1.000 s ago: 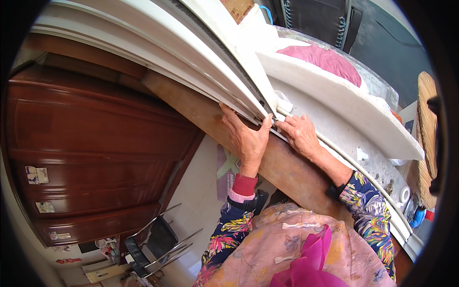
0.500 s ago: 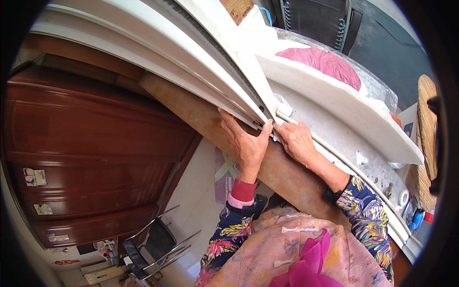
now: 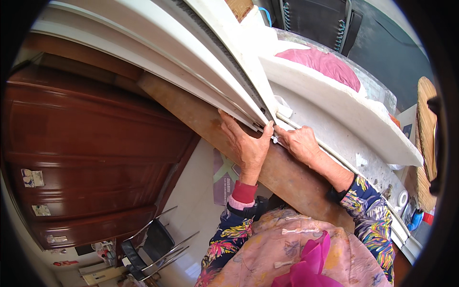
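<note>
A white sliding window sash (image 3: 201,57) runs from the upper left to the middle, its end in the window track (image 3: 330,150). My left hand (image 3: 247,152) holds the end of this sash, thumb on its edge and fingers spread along its inner side. Close beside the thumb, my right hand (image 3: 300,143) has its index finger pressed at the corner where the sash meets the track. Its other fingers are curled under, hiding whatever they may hold. A small white scrap (image 3: 275,139) shows between the two hands.
Below the window lies a brown sill board (image 3: 287,177). Outside the track, a white slab (image 3: 344,105) stands by a pink cloth (image 3: 322,66) and a tape roll (image 3: 403,197). A dark red wooden cabinet (image 3: 91,138) and a black chair (image 3: 158,239) are at left.
My right hand has shifted slightly down and right, its fingers more bent. My left hand keeps its hold on the sash with hardly any movement.
</note>
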A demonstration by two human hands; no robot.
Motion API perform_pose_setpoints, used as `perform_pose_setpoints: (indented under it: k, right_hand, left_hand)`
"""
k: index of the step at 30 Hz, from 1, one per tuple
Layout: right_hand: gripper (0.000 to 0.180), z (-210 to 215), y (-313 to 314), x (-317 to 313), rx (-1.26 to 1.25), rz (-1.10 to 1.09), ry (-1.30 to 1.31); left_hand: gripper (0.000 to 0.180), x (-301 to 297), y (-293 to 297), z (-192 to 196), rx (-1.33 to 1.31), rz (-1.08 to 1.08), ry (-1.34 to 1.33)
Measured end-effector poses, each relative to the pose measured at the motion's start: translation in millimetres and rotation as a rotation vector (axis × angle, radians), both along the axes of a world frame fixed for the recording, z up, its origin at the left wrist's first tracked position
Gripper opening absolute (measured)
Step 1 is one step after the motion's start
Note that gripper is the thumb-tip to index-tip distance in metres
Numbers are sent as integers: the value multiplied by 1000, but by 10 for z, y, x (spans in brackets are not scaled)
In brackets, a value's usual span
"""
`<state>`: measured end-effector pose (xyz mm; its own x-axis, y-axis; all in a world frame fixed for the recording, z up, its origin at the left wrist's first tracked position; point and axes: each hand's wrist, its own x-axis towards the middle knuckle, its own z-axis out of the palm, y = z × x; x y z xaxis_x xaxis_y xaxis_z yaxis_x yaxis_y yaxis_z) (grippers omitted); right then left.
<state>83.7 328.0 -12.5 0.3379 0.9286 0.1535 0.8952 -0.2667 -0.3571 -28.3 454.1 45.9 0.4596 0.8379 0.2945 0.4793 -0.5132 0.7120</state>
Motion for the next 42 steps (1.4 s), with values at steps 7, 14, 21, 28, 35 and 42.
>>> perform_pose_setpoints:
  k: [7,14,21,28,35,42]
  right_hand:
    - [7,-141,-10,80,96,86,-56]
    - [7,-171,-9,106,191,143,-30]
    - [9,-120,-96,134,111,130,0]
    - [10,10,-96,75,63,-6,202]
    - [9,-9,30,40,202,-162,277]
    - [12,-53,13,77,173,-141,226]
  left_hand:
    - [127,-21,-99,22,44,-21,1]
    - [125,-83,-127,43,37,-24,-4]
    - [123,-93,-69,-7,43,-25,7]
    - [126,-155,249,-35,30,-22,19]
    - [126,-21,-46,41,50,-13,33]
    - [126,-3,-90,46,57,-25,34]
